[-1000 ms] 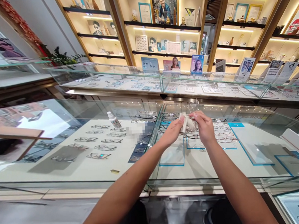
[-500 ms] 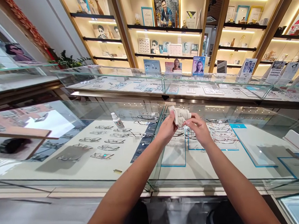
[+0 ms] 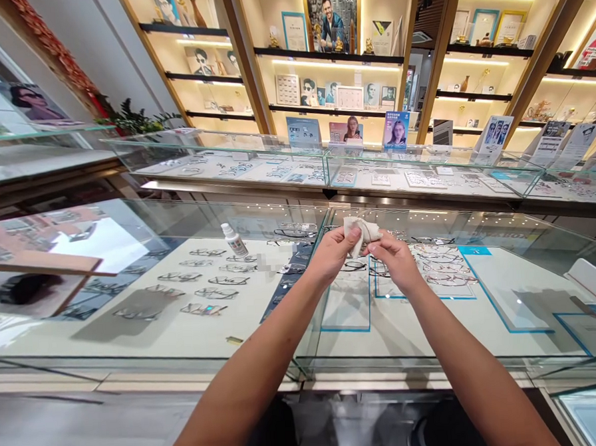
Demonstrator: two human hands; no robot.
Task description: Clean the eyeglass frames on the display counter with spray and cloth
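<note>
A crumpled off-white cloth [image 3: 371, 231] is held up over the glass counter, between both hands. My left hand [image 3: 337, 251] is closed on it, the thumb pressed against its front. My right hand [image 3: 397, 258] is closed in a pinch at the cloth's lower right edge; what sits between its fingertips is hidden. A small white bottle [image 3: 233, 239] with a printed label stands on the counter to the left. Beneath the glass lie several eyeglasses [image 3: 224, 293] in rows, with more eyeglasses [image 3: 451, 279] to the right of my hands.
The glass display counter [image 3: 314, 335] spans the front, with a seam between its panes. Behind it stands another display counter [image 3: 256, 180] bearing upright cards. A brown-edged board [image 3: 45, 263] is at the left, a white holder [image 3: 593, 281] at the right. Lit shelves [image 3: 329, 56] line the back.
My left thumb has moved onto the front of the cloth, and the cloth has changed its folds and shifted slightly downward. The bottle stays in place.
</note>
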